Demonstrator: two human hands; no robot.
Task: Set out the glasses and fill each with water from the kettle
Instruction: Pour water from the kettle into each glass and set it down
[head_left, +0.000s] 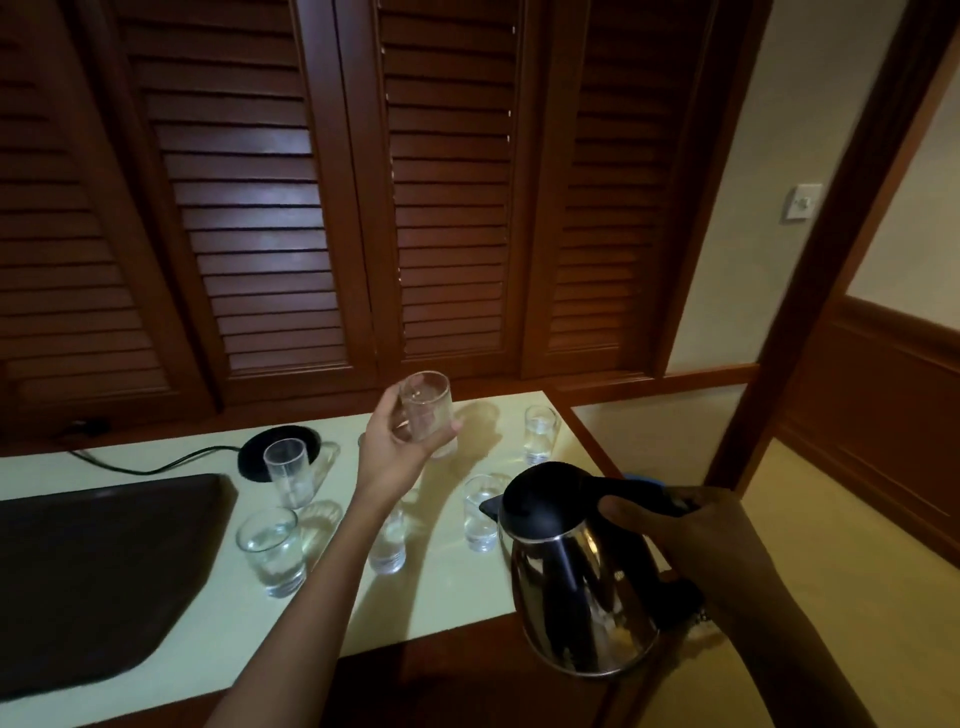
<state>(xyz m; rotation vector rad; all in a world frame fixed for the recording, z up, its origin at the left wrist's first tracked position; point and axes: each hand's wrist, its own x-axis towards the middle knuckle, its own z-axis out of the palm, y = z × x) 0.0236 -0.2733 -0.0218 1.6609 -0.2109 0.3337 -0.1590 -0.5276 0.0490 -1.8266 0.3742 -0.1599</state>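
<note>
I am watching my left grip closing round the raised glass, thumb on the right of it and fingers wrapping the left. The glass is sitting at the top of the grip, its rim sticking out above the fingers and leaning slightly left, well clear of the tabletop. I cannot tell whether it is holding any water.

My right grip is curling tightly round the black handle of the kettle. The steel body is hanging below and to the left of that grip, in the air over the tabletop's near right corner. Its lid is down and its spout is pointing left, just beside the middle glass.

More glasses are standing upright on the tabletop:
- the far-right glass, near the back right corner
- the hidden glass, partly behind my left forearm
- the near-left glass, showing water at the bottom
- the tall glass, just in front of the round kettle base

A dark cord is running left from that base. A dark tray is lying on the tabletop's left side, and louvred wooden doors are filling the background.
</note>
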